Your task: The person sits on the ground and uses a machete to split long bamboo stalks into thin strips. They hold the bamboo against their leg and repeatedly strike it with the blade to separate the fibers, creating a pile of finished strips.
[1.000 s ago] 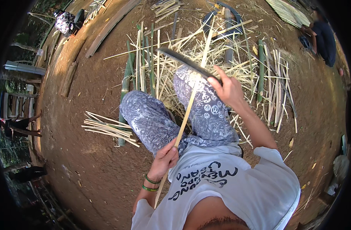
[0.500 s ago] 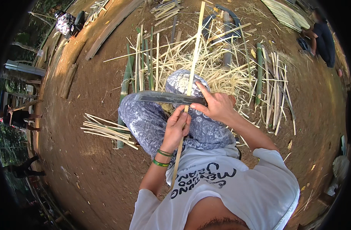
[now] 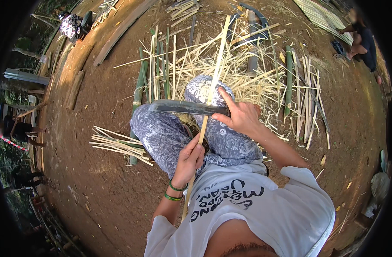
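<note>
A long, pale bamboo strip [image 3: 220, 49] runs from beyond my knees back toward my chest. My left hand [image 3: 190, 157] pinches it in front of my lap, close to my shirt. Across the strip lies the dark blade of a machete [image 3: 179, 107], its tip pointing left over my left knee. My right hand [image 3: 242, 117] grips the machete at the handle end, which is mostly hidden by the palm. The right index finger stretches forward along the strip, and the thumb presses by the blade. The strip passes under the blade above my right thigh.
Thin shavings and strips [image 3: 247, 88] are heaped beyond my knees. Bundled strips [image 3: 119, 147] lie at left, more strips [image 3: 308, 96] at right beside a green bamboo pole [image 3: 289, 81]. One person [image 3: 367, 45] is at far right, another [image 3: 71, 25] at far left.
My left hand has drawn the bamboo strip back toward my body and slightly left, and its far end has come nearer. The machete and right hand have hardly moved.
</note>
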`<move>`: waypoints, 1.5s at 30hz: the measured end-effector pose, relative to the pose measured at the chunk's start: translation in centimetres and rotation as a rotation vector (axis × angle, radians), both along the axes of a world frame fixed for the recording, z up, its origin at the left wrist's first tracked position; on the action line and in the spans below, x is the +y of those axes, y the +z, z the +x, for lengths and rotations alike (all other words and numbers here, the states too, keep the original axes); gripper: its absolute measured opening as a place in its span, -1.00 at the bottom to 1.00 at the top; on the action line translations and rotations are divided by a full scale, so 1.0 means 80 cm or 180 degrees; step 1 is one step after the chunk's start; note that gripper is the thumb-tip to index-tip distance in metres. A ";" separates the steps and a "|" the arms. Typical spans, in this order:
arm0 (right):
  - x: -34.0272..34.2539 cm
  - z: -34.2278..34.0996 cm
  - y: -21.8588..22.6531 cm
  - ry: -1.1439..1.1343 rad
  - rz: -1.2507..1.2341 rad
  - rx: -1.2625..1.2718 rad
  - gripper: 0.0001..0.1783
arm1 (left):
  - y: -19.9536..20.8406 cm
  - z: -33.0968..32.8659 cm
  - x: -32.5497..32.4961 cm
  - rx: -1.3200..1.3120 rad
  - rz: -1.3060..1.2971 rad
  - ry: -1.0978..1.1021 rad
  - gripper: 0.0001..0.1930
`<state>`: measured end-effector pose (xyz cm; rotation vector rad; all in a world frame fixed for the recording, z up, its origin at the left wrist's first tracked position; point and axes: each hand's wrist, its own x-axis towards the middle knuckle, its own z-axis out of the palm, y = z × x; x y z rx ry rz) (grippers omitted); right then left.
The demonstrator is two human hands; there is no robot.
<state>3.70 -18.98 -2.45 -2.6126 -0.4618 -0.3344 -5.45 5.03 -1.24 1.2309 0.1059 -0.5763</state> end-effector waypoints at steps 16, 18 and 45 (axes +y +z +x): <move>0.001 -0.017 -0.004 0.0019 -0.0182 -0.0257 0.12 | 0.002 -0.071 0.032 0.0020 0.0257 0.0102 -0.51; 0.001 -0.017 -0.004 -0.0107 -0.0293 -0.0275 0.14 | 0.003 -0.079 0.035 0.0049 0.0234 0.0119 -0.52; 0.003 0.048 -0.004 -0.0433 0.2335 0.0745 -0.69 | -0.044 -0.061 0.056 -0.0098 0.0178 -0.0299 -0.69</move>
